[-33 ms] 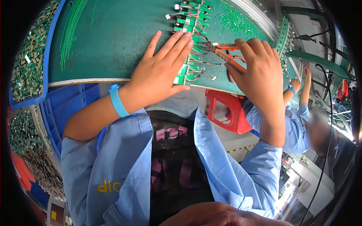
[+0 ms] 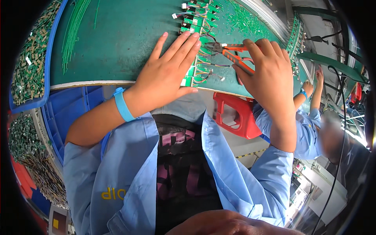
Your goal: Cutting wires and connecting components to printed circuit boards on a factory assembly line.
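Green strips [image 2: 71, 37] lie on the bench [image 2: 113, 47] at ten o'clock. At eleven, the left hand [image 2: 166, 72], fingers spread, lies across the board [image 2: 199, 23] at twelve. Orange pliers [image 2: 237, 60] at one, jaws at the board's edge, sit clasped in the right hand [image 2: 270, 70] at two.

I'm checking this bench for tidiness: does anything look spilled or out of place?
Possibly the green scraps scattered on the tabletop, right of the circuit boards: they lie in a messy spread, unlike the lined-up boards.
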Available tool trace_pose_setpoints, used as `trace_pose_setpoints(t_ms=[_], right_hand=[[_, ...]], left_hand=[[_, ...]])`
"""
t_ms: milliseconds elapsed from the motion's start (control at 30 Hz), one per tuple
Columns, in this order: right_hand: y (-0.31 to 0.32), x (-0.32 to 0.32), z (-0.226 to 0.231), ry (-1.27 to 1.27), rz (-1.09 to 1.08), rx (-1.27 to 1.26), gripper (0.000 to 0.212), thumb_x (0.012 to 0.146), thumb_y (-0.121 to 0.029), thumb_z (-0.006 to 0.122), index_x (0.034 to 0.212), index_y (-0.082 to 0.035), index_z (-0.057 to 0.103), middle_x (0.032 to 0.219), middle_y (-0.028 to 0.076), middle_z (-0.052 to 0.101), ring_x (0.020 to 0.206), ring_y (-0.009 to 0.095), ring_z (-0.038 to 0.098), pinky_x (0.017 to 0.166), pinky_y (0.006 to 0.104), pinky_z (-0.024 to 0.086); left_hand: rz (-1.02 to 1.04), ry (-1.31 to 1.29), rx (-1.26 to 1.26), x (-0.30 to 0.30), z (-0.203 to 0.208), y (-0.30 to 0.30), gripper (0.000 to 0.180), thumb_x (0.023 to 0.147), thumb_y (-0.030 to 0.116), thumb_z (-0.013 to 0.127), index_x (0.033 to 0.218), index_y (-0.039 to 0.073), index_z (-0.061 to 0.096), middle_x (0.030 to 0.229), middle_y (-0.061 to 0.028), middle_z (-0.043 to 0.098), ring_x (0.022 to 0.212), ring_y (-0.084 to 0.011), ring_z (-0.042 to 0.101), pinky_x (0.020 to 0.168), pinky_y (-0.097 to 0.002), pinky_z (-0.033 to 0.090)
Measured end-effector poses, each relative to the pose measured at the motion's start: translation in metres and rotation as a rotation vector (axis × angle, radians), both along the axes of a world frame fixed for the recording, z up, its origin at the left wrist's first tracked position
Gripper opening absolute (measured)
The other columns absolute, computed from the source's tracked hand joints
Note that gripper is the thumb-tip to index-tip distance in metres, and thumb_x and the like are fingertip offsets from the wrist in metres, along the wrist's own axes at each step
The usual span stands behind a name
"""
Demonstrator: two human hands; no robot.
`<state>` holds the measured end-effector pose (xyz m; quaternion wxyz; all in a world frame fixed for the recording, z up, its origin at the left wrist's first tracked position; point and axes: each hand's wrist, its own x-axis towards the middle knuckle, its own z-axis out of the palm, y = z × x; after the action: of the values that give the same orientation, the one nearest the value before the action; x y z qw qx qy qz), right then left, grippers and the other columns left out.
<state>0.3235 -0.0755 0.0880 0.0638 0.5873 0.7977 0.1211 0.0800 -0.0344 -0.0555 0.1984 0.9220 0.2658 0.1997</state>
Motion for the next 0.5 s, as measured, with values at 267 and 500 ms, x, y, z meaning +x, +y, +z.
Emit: trace_pose_setpoints(t_ms=[267, 500], right_hand=[[-0.002, -0.005, 0.001, -0.063, 0.013, -0.002, 0.04, 0.083, -0.025, 0.087, 0.117, -0.008, 0.073, 0.099, 0.006, 0.062, 0.089, 0.024, 0.06, 0.081, 0.0369, 0.047], [-0.011, -0.014, 0.0, -0.023, -0.196, -0.117, 0.03, 0.087, -0.028, 0.087, 0.105, -0.007, 0.075, 0.092, 0.009, 0.065, 0.084, 0.029, 0.065, 0.077, 0.0427, 0.054]], left_hand=[[0.011, -0.012, 0.019, 0.002, -0.001, -0.001, 0.106, 0.084, 0.047, 0.087, 0.165, -0.004, 0.044, 0.178, -0.0208, 0.036, 0.168, -0.0334, 0.028, 0.135, -0.0598, 0.02], [0.034, -0.026, 0.046, 0.003, 0.0, -0.004, 0.104, 0.085, 0.049, 0.086, 0.165, -0.004, 0.045, 0.178, -0.0206, 0.037, 0.168, -0.0329, 0.029, 0.134, -0.0582, 0.024]])
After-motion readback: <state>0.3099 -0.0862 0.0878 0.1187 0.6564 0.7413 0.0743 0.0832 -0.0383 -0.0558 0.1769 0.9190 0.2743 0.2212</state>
